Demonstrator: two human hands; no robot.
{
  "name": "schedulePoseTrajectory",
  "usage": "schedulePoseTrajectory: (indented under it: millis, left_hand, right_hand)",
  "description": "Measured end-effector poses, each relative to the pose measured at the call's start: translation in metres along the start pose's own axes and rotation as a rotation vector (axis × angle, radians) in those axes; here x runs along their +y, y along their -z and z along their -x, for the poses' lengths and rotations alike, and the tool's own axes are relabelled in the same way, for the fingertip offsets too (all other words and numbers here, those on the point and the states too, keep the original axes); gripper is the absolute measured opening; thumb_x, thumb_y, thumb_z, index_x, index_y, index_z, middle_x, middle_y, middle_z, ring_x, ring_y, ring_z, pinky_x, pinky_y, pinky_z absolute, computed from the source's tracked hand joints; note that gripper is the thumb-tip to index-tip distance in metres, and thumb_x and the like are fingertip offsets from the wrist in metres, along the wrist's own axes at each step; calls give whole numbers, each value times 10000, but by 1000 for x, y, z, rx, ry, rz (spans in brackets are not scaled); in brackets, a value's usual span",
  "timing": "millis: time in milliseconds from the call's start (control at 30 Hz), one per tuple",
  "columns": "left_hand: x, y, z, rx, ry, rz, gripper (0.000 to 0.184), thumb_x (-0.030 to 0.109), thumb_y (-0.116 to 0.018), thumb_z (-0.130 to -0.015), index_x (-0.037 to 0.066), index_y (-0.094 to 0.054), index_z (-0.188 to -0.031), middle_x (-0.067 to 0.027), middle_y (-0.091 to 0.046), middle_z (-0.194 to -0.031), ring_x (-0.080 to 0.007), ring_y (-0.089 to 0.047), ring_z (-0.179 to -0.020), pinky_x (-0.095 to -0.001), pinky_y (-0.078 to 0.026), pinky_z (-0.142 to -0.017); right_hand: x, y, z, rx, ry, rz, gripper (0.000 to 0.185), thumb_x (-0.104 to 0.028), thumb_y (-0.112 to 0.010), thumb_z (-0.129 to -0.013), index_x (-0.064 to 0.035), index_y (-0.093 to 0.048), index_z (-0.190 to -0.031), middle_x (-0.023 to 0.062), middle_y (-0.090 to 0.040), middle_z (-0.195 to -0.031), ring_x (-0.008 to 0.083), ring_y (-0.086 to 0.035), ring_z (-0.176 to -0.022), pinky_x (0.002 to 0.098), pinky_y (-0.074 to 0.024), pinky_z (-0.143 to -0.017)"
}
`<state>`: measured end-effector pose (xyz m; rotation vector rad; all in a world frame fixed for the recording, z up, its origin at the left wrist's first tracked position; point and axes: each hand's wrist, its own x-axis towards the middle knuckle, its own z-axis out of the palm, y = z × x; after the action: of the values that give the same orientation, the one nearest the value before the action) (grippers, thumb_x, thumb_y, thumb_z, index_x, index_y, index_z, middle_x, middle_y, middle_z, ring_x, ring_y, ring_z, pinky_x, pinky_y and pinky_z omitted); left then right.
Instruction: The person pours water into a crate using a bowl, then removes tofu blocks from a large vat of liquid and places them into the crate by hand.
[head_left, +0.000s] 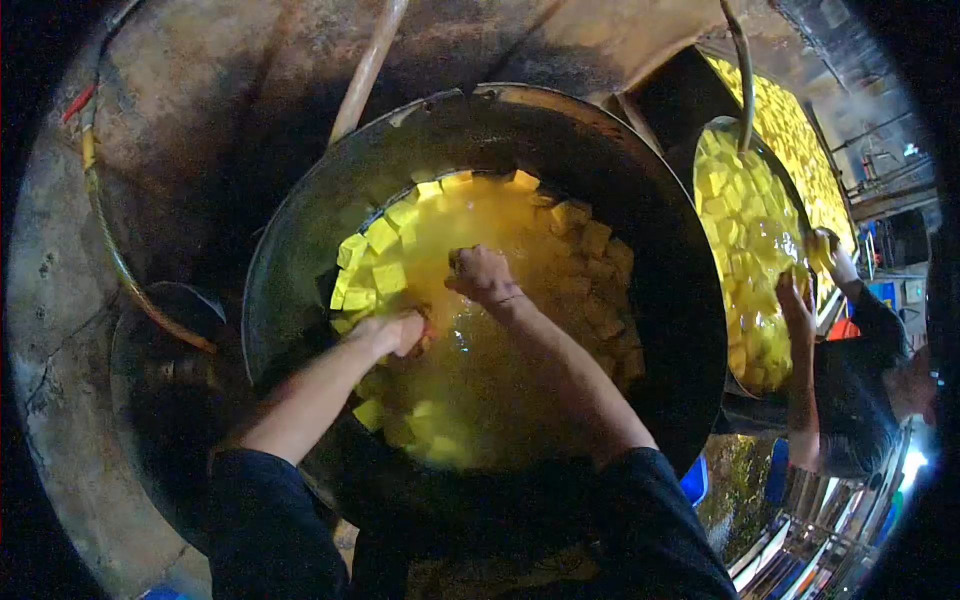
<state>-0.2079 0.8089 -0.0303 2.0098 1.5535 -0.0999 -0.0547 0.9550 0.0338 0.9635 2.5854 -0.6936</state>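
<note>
A big dark wok-like pan holds cloudy yellow liquid with many soft-looking yellow blocks heaped round its edge. Over the middle of the liquid is my right hand, its fingers curled into a fist; whatever it may hold is hidden. My left hand is lower and to the left, at the liquid's surface beside the blocks. Its fingers point down and inward, mostly out of sight, so their grip is unclear. The two hands are apart.
To the right, another person's hands are at a second pan full of yellow blocks. A yellow hose hangs at the left above another dark pan. A pipe comes down behind the main pan.
</note>
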Motion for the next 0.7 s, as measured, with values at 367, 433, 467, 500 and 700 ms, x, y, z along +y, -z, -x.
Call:
schedulePoseTrajectory:
  millis: [367, 433, 467, 500, 700]
  left_hand:
    - [20, 61, -12, -392, 420, 970, 510, 335, -540, -889, 127, -406, -1336, -171, -327, -1396, -301, -402, -1234, -528, -403, -973]
    - [28, 55, -14, -221, 463, 1049, 499, 332, -567, -870, 133, -432, -1306, -146, -416, -1333, -279, -453, -1181, -561, -441, -893]
    - [26, 42, -21, -101, 481, 1495, 482, 341, -573, -855, 140, -455, -1277, -127, -457, -1293, -272, -483, -1133, -559, -444, -872]
    - [20, 25, -31, 34, 485, 1940, 466, 349, -579, -841, 146, -477, -1249, -108, -499, -1252, -266, -513, -1085, -558, -447, -851]
    - [60, -8, -97, 498, 396, 2255, 401, 384, -440, -894, 87, -563, -1134, -74, -611, -1116, -209, -596, -979, -408, -512, -789]
  right_hand:
    - [78, -30, 0, -52, 8, -793, 526, -402, -713, -756, -94, -536, -1145, 120, -641, -998, 247, -630, -919, 356, -503, -794]
    - [87, -21, 26, 26, 161, -1225, 363, -265, -698, -780, -62, -561, -1048, 100, -648, -953, 227, -631, -897, 327, -505, -779]
    - [89, -19, 40, 115, 330, -1658, 201, -128, -683, -805, -30, -586, -951, 80, -654, -908, 208, -633, -876, 299, -507, -763]
    - [89, -13, 53, 124, 320, -1649, 201, -128, -683, -805, -30, -586, -951, 80, -654, -908, 208, -633, -876, 299, -507, -763]
    - [83, 1, 78, 59, 143, -1433, 324, -129, -722, -775, 35, -577, -1013, 88, -645, -950, 161, -613, -870, 270, -482, -760]
